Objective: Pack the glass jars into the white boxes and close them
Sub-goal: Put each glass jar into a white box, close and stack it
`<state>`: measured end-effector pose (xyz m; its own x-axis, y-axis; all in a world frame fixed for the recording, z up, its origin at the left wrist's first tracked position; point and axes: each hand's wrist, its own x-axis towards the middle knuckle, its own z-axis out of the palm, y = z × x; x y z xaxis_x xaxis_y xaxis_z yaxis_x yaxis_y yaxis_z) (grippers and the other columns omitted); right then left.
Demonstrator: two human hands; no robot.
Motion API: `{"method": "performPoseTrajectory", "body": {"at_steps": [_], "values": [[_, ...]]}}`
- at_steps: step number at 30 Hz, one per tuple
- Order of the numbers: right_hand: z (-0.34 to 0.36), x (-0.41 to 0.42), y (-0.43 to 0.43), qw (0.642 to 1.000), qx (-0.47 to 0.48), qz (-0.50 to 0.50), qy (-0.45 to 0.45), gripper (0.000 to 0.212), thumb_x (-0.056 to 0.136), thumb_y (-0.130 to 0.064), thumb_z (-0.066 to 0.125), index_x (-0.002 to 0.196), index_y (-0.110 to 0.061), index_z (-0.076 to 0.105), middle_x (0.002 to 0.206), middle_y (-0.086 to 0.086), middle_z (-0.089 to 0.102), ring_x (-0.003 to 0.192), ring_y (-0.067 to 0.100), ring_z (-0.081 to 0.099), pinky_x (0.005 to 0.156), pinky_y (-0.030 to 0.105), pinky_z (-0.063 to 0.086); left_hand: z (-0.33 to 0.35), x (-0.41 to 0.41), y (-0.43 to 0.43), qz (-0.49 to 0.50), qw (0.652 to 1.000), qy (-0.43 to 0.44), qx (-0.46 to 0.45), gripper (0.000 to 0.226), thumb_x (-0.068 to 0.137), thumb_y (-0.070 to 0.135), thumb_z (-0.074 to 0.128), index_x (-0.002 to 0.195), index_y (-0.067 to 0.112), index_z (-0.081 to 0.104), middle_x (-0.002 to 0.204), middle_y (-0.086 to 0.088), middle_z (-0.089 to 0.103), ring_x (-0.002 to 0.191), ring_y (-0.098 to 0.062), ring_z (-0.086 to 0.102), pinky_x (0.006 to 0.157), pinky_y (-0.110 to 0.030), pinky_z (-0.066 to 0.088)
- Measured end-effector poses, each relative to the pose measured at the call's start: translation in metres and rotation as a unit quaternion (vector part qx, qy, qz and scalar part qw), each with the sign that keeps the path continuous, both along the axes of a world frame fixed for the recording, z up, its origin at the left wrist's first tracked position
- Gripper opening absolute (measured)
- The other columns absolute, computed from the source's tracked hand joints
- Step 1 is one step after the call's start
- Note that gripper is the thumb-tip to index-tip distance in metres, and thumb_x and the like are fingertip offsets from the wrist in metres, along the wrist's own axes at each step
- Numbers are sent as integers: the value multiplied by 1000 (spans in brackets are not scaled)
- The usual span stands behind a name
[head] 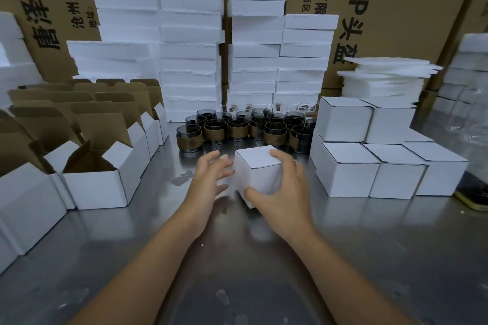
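On the steel counter (264,258), the closed white box (260,159) sits between both hands. The right hand (284,190) grips it, thumb on the near face and fingers curled over the top. The left hand (211,177) lies slack-fingered at the box's left side, seemingly just touching and holding nothing. With one hand doing the holding, the box could tip, or its lid could spring up if the flap is not fully tucked. Right of it stand stacked closed boxes (369,166), which a careless placing could shove. Just behind it cluster the glass jars (237,129), which a sweeping hand could knock over.
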<state>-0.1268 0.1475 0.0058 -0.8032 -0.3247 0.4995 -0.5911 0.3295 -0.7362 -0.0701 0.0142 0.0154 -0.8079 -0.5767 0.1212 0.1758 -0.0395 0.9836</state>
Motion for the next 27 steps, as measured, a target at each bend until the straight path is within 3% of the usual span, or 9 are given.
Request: {"method": "performPoseTrajectory", "body": {"at_steps": [3,6,8,12,16,20,22,25,27], "values": [[2,0,3,998,-63,-6,12,80,65,-30,77,132,-31,34,121,-17,33,122,5,34,88,9,26,3,3,0,10,1000,13,14,22,97,33,47,117,25,47,105,0,66,87,-9,68,78,-28,50],[11,2,5,992,-124,-7,27,83,66,-29,80,133,-29,31,124,-17,36,121,2,35,90,-1,23,5,6,3,14,1000,15,16,20,97,33,46,115,23,48,99,-3,68,83,-13,69,77,-29,51],[23,1,10,988,-150,-9,42,81,66,-30,81,132,-29,33,125,-17,38,121,2,37,98,5,26,6,7,3,17,1000,16,17,20,97,32,47,115,22,49,95,-5,69,82,-15,69,77,-30,51],[57,-7,40,981,-178,-5,79,77,65,-29,82,126,-32,35,129,-5,45,120,14,45,102,39,42,7,4,2,8,1000,11,10,13,98,29,46,108,25,53,89,-5,70,76,-14,70,74,-30,51],[99,-29,88,972,-178,-39,147,74,65,-41,77,123,-34,33,127,-9,42,114,13,47,91,35,50,4,-1,1,11,1000,10,-3,11,98,26,45,105,26,55,82,-3,70,77,-18,69,73,-31,50],[125,-69,137,958,-190,-121,179,74,68,-42,77,125,-28,32,135,2,41,122,19,45,95,43,48,1,-5,1,16,1000,12,-13,11,98,23,46,103,26,56,79,-4,69,74,-19,67,70,-30,49],[129,-90,157,950,-201,-165,169,74,70,-37,79,127,-26,33,135,-1,37,124,18,42,94,36,50,0,-8,2,19,1000,15,-19,12,98,21,46,103,25,56,80,-6,68,73,-20,66,69,-31,48],[121,-115,180,932,-219,-245,149,76,70,-32,80,130,-18,34,133,2,37,118,18,42,75,-3,38,-1,-9,1,24,999,23,-23,13,98,19,45,100,25,56,79,-8,66,72,-22,64,70,-33,46],[107,-128,194,928,-217,-285,99,80,69,-31,81,133,-15,34,136,7,36,115,18,42,71,-2,37,-3,-10,1,27,999,26,-27,13,98,18,45,100,24,57,78,-8,66,72,-23,64,69,-34,46]]}}
